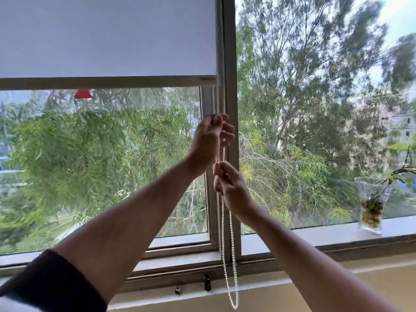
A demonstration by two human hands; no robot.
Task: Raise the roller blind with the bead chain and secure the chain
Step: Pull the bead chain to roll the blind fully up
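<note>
A white roller blind (108,37) covers the upper part of the left window pane; its bottom bar (108,83) hangs about a quarter of the way down the view. A white bead chain (229,255) drops beside the window's centre post and ends in a loop near the sill. My left hand (209,140) grips the chain higher up, fingers curled around it. My right hand (229,185) pinches the chain just below the left hand. Both forearms reach up from the bottom of the view.
The grey window frame post (230,64) stands right behind the chain. A glass vase (371,206) with plant stems sits on the sill (315,235) at the right. Two small dark fittings (207,282) stand on the lower ledge near the chain's loop. Trees fill the view outside.
</note>
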